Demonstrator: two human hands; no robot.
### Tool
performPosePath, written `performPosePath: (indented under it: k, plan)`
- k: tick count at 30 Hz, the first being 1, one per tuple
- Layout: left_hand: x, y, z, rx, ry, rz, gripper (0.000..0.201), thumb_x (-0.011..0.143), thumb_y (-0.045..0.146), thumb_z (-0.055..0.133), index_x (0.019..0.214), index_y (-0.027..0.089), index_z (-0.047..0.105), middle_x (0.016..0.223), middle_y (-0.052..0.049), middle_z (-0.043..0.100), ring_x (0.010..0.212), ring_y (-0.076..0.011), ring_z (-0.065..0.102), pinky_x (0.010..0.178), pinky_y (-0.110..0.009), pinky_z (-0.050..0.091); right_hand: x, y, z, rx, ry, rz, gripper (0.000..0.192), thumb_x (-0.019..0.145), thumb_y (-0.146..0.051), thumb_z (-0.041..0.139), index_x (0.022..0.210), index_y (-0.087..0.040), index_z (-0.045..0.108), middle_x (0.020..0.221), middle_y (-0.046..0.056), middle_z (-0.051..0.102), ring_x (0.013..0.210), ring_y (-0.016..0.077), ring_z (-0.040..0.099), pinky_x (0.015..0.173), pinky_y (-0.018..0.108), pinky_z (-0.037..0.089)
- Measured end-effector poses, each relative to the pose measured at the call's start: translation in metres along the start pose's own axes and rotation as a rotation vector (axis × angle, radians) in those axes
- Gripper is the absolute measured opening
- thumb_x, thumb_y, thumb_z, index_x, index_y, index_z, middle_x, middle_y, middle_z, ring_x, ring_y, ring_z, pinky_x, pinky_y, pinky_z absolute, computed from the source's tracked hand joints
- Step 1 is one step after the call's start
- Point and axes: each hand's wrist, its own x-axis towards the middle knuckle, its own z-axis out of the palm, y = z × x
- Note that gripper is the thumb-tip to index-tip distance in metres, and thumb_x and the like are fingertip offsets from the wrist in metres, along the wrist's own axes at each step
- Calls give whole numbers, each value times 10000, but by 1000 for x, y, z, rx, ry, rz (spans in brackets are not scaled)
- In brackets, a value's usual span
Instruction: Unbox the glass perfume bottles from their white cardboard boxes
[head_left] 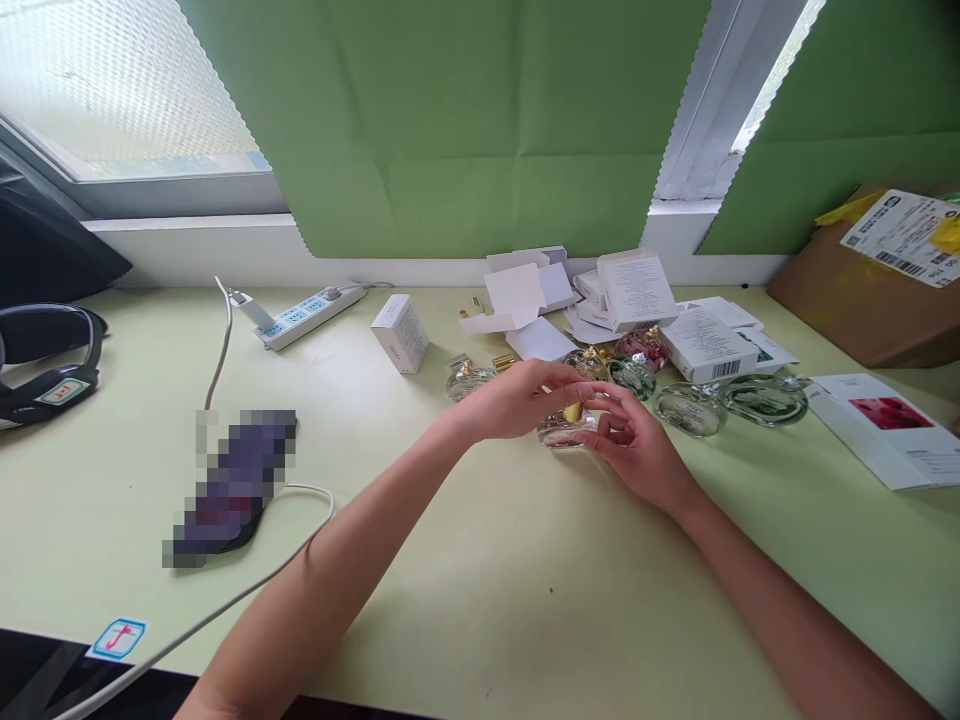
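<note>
A clear glass perfume bottle (pixel 564 434) with a gold neck lies between my hands on the pale green table. My right hand (pixel 641 448) curls around its right side, thumb low against the glass. My left hand (pixel 517 398) reaches over the top of the bottle, its thumb and fingers drawn together beside the right fingertips; what they pinch, if anything, is hidden. Behind the hands stand a greenish bottle (pixel 632 376) and a red bottle (pixel 643 346). Left of them lies another glass bottle (pixel 466 380); to the right are two oval bottles, one clear (pixel 690 410) and one green (pixel 766 400).
White cartons (pixel 637 290), some opened, are heaped at the back, with one upright box (pixel 400 334) apart. A power strip (pixel 311 315), a pixelated dark object (pixel 236 485) and a white cable (pixel 225 615) occupy the left. A brown parcel (pixel 862 295) stands at right.
</note>
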Motion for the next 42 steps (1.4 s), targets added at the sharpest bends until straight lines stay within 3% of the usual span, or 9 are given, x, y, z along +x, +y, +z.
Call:
performPosePath:
  k: [10,42]
  plan:
    - [0,-2,1,-54,5,-56,375,951,488,464,953,186,687,804,0,618,658,-93,447,582,-227,333,0,3,0,4,1,-6,521,827,-423,715,1288,-298,508,1194,73,659,577,91,488,618,292,507]
    - [4,-6,5,-21,-14,-49,358,953,454,477,1016,195,716,947,-23,701,770,-119,549,637,-229,388,0,5,1,31,2,12,558,819,-430,718,1313,-302,492,1252,64,643,587,85,476,576,269,483]
